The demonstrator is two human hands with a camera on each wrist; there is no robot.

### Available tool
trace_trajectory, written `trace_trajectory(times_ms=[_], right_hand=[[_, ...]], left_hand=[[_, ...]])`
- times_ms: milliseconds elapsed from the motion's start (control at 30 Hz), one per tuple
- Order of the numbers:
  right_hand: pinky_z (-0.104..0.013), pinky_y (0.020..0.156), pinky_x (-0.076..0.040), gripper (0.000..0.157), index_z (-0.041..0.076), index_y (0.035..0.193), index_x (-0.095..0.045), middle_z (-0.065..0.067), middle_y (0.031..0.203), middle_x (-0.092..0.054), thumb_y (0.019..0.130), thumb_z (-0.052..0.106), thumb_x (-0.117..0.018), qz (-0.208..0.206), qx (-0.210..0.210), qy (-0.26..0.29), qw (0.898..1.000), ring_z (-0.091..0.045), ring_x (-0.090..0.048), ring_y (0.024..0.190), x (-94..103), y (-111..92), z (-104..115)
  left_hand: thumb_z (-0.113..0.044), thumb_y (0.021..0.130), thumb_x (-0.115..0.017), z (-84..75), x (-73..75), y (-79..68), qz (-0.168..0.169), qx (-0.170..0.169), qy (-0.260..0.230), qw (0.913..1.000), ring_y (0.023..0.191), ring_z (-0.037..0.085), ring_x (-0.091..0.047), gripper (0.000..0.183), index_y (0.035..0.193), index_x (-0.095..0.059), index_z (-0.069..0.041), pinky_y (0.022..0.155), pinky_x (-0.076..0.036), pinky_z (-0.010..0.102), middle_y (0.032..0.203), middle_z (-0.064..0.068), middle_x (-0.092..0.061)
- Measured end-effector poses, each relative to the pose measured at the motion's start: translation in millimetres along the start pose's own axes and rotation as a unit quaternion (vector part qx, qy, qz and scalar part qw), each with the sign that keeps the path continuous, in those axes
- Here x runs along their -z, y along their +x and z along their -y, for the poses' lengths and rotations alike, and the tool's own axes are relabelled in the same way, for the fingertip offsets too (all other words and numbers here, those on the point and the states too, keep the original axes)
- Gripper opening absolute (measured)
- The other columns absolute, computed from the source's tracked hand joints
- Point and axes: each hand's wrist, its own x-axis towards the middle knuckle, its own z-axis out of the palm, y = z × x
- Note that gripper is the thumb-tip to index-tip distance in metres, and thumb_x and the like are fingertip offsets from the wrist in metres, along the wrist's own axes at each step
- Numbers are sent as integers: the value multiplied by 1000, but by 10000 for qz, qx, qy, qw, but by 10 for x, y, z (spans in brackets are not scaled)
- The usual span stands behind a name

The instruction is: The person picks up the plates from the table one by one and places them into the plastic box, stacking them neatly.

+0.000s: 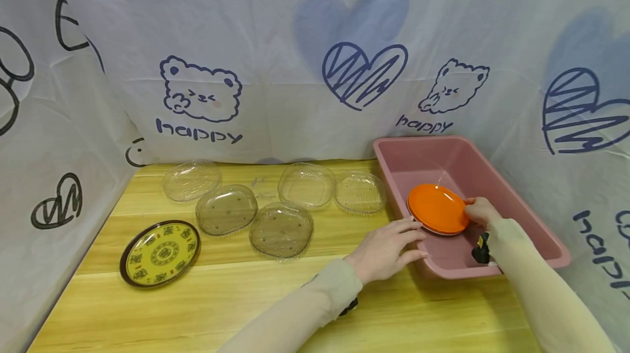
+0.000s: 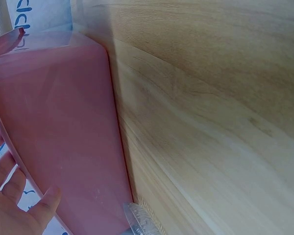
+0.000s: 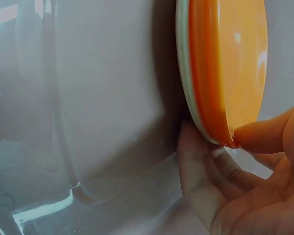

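Note:
A stack of round orange plates (image 1: 438, 208) with a white plate (image 3: 186, 73) at its bottom tilts inside the pink tub (image 1: 492, 189). My right hand (image 1: 482, 212) pinches the stack's right edge. Its thumb presses on the top orange rim, while the other fingers reach below the white rim, as the right wrist view shows. My left hand (image 1: 389, 249) is at the tub's near left rim, fingers extended over it toward the plates. In the left wrist view, the left thumb (image 2: 49, 200) lies along the tub's outer wall.
Left of the tub lie clear plastic dishes (image 1: 306, 184) and two smoky ones (image 1: 281, 231). A yellow patterned plate with a dark rim (image 1: 162, 253) sits farther left on the wooden table (image 1: 197, 309). Printed white cloth (image 1: 275, 57) hangs behind and at both sides.

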Motion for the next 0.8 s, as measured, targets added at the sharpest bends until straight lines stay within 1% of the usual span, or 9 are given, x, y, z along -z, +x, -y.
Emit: trace_trajectory(times_ms=[133,267,433,633,733,800], right_hand=[[-27,65,-59,72,-20,150,-18,-28,114,-51,84,1,-40,123,-62,95,9999,-10,-60,67,-5,-5,3],[-29,68,-62,71,-19,150,-16,-29,114,-52,86,0,-40,132,-100,188,9997,-10,-62,68,-2,-5,10],[-30,68,-62,71,-18,151,-15,-33,119,-49,87,0,-39,133,-125,211,9996,-10,-63,67,2,5,10],[-34,72,-64,70,-17,151,-16,-37,131,-42,87,0,-38,121,-247,151,9995,-12,-63,71,11,26,-16],[-34,72,-64,71,-18,151,-17,-38,132,-41,86,0,-39,93,-220,154,9996,-12,-63,71,15,25,-23],[-32,71,-64,71,-18,150,-18,-38,131,-41,86,0,-40,68,-209,175,9996,-11,-62,71,12,18,-21]], left_hand=[[-52,105,-42,0,-2,-1,-7,-15,6,10000,150,12,-38,48,142,-59,-25,123,-34,27,157,-6,-47],[-52,105,-42,1,0,-1,-20,-27,-3,10000,150,12,-38,48,141,-59,-25,123,-34,27,157,-5,-48],[-52,105,-42,4,0,-1,-36,-44,-27,10000,150,12,-38,48,141,-59,-25,123,-33,27,157,-4,-48],[-52,106,-41,6,-13,-2,-56,-69,-58,9999,150,13,-38,48,141,-59,-24,124,-32,27,156,-4,-48],[-51,106,-41,6,-18,3,-56,-81,-51,9999,150,13,-38,49,142,-59,-24,124,-32,27,157,-4,-48],[-51,106,-41,5,-17,5,-42,-86,-51,9999,150,13,-37,49,142,-58,-24,124,-32,27,157,-4,-48]])
